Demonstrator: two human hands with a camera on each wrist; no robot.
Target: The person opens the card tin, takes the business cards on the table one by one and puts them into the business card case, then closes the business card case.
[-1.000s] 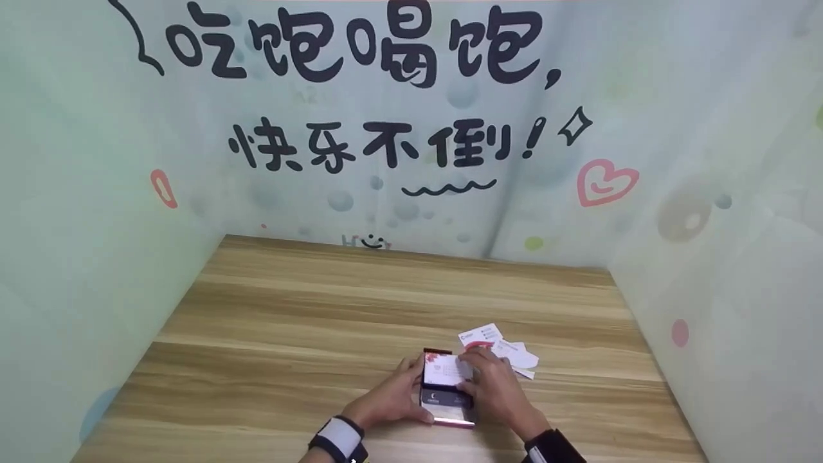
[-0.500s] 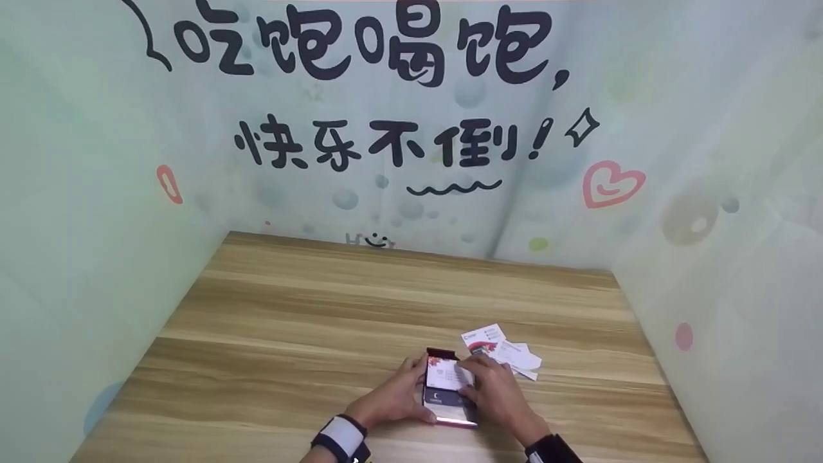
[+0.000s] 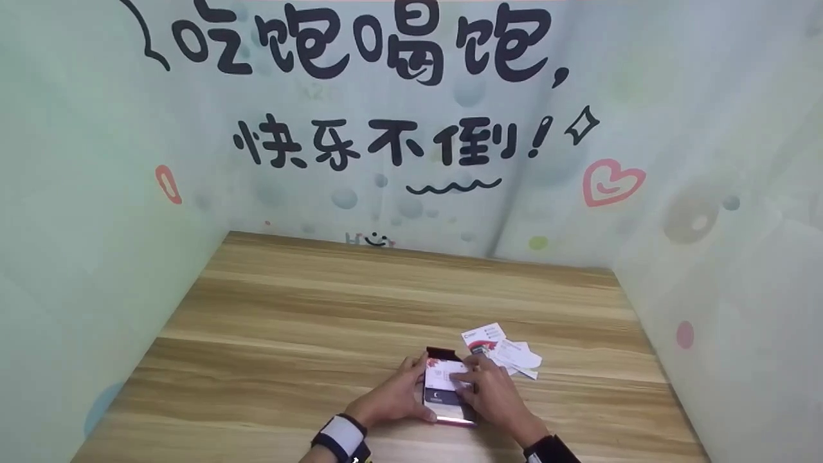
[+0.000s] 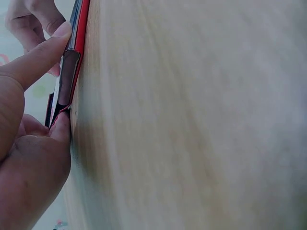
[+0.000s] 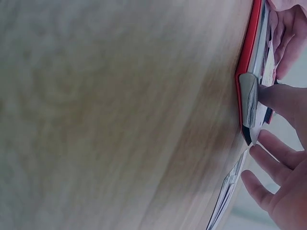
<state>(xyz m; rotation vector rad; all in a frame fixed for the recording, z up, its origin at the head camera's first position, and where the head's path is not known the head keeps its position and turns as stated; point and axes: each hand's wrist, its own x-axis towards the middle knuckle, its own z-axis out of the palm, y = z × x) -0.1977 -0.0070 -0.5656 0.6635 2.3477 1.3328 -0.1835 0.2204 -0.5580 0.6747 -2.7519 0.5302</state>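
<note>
A flat card holder (image 3: pixel 450 413) with a red cover and dark interior lies on the table. A white business card (image 3: pixel 438 378) with a red floral corner rests on its far half, above a dark printed band (image 3: pixel 440 397). My left hand (image 3: pixel 393 395) grips the holder's left side, thumb at the near corner and fingers towards the far end. My right hand (image 3: pixel 500 393) holds the card's right side, with a finger reaching over its face. In the right wrist view, the thumb presses on top of the holder (image 5: pixel 248 98) while fingertips meet the card's far end (image 5: pixel 259 120).
Several loose business cards (image 3: pixel 485 335) overlap on the wooden table (image 3: pixel 289 308), just beyond my right hand. Printed fabric walls (image 3: pixel 386 212) border the table at the back and both sides.
The card has slid slightly towards me, showing more of the holder's dark far end. My right fingers have shifted over the card's face. My left hand keeps its grip.
</note>
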